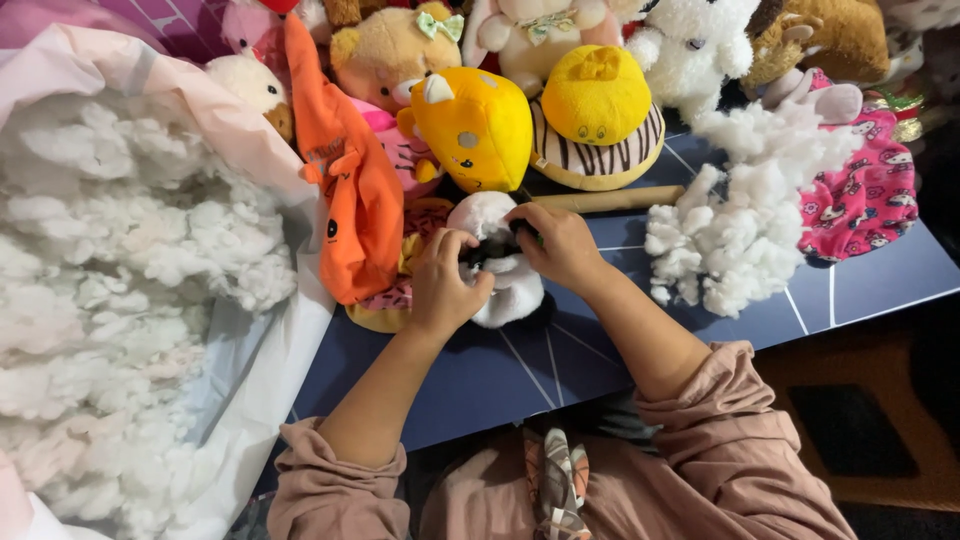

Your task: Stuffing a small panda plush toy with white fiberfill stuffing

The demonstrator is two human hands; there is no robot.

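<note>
Both hands, left hand [443, 285] and right hand [560, 243], pinch a small white-and-black plush toy [500, 270] in a tight grip; loose white stuffing pile [735, 215] sits just right, orange plush [350, 190] left.

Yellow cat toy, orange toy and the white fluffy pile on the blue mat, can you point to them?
yellow cat toy [478, 125], head view, on its yellow front.
orange toy [352, 190], head view, on the middle of its body.
white fluffy pile [730, 220], head view, on the middle of the loose stuffing.
</note>
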